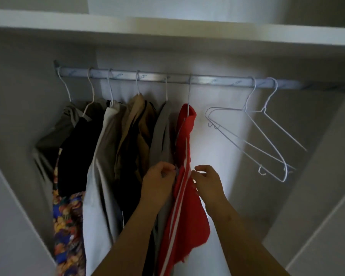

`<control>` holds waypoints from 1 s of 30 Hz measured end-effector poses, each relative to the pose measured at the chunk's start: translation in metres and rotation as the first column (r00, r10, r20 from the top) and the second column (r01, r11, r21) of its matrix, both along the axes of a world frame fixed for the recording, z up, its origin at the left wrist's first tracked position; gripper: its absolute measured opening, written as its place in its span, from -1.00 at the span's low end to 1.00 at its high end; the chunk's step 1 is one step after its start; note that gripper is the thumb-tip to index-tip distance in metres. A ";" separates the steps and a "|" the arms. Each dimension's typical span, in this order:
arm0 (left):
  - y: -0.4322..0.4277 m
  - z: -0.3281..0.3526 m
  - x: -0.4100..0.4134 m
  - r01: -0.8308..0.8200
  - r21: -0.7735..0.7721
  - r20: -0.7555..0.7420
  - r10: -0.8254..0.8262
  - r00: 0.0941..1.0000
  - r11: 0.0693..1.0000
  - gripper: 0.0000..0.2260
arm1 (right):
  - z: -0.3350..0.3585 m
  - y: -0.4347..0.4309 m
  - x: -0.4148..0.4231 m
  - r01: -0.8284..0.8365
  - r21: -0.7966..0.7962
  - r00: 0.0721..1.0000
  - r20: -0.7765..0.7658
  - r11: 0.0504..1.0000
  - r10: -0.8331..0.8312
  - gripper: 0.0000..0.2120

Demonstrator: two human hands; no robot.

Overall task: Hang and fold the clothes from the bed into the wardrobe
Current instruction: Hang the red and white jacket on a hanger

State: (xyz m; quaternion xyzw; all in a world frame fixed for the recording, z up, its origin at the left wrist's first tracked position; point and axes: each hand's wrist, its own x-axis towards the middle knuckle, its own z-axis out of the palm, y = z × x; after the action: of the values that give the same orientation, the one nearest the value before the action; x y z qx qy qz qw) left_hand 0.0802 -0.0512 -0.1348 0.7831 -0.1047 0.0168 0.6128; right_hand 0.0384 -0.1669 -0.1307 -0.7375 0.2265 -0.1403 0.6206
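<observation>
Both hands pinch the red garment (185, 216) hanging in the wardrobe (18, 196).

From my remote seat I see the fingers (167, 166) of the left hand (159, 180) curled onto the garment's left edge, and the right hand (206, 181) pinching its right edge. Both sit just below centre, toward 6 o'clock. The white-striped garment hangs from a white wire hanger (189, 92) hooked on the rail (207, 80) at 12 o'clock. At 9 o'clock a grey garment (162, 136) touches it, then tan clothes (135, 126), a pale garment (100, 166), a black one (74, 156) and patterned fabric (68, 226). At 3 o'clock two bare hangers (267, 136) hang well apart from it — a white shelf (167, 34) runs above.
</observation>
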 end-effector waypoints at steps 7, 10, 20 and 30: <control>0.030 -0.041 -0.110 0.053 0.019 -0.199 -0.048 0.979 0.998 -0.84 | -0.048 0.035 -0.110 0.002 0.090 0.996 -0.093 0.996 0.006 -0.86; 0.048 -0.057 -0.153 0.086 0.054 -0.264 -0.069 0.962 0.995 -0.90 | -0.068 0.051 -0.154 0.016 0.155 0.985 -0.172 0.988 0.011 -0.89; 0.091 -0.094 -0.251 0.276 0.103 -0.411 -0.212 0.886 0.956 -0.82 | -0.102 0.104 -0.293 0.185 0.227 0.948 -0.297 0.956 -0.113 -0.93; 0.213 -0.134 -0.339 0.528 0.186 -0.486 -0.390 0.782 0.829 -0.84 | -0.136 0.239 -0.404 0.486 0.304 0.856 -0.356 0.820 -0.375 -0.90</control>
State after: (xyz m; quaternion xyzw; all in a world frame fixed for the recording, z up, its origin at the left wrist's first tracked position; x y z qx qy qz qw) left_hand -0.2586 0.1615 -0.2692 0.8034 -0.1589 -0.3236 0.4740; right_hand -0.3658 0.0725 -0.2669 -0.5427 0.4971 -0.1253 0.6654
